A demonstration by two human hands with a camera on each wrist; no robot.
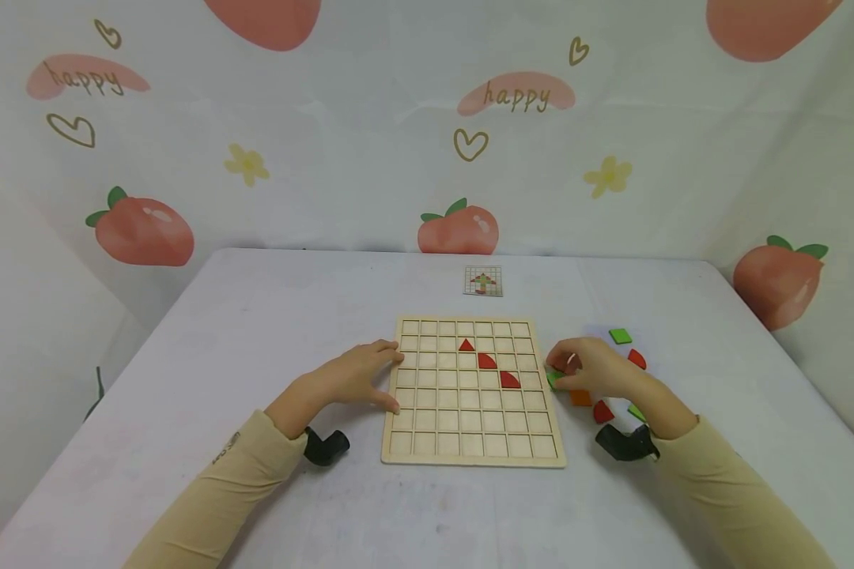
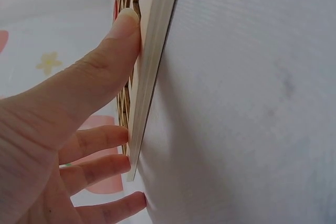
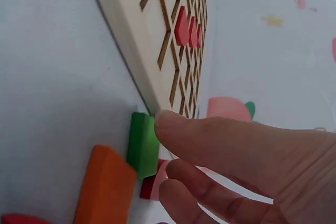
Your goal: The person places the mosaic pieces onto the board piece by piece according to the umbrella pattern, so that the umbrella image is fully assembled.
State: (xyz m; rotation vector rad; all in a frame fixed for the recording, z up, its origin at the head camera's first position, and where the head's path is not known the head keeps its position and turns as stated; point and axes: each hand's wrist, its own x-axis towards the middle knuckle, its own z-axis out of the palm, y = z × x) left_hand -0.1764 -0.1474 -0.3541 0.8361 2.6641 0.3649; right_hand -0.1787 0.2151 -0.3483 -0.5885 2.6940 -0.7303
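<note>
A wooden grid board [image 1: 425, 452] lies on the table with a red triangle [image 1: 466, 346] and two red quarter-circle pieces [image 1: 487, 362] in its cells. My left hand [image 1: 359, 373] rests at the board's left edge, fingers spread, with the thumb [image 2: 102, 69] laid over the rim. By the board's right edge, my right hand [image 1: 592, 365] pinches a green piece [image 3: 144, 145], thumb at one end and bent fingers near the other. A red piece [image 3: 153, 183] shows just beyond it, partly hidden by the fingers. Next to the green piece lies an orange piece [image 3: 107, 187].
Right of the board lie loose pieces: a green one [image 1: 620, 336], a red one [image 1: 636, 359], another red one [image 1: 602, 412] and a green one [image 1: 636, 412] partly behind the wrist. A small pattern card [image 1: 483, 280] lies behind the board. A printed cloth backdrop [image 1: 356, 158] hangs beyond the table.
</note>
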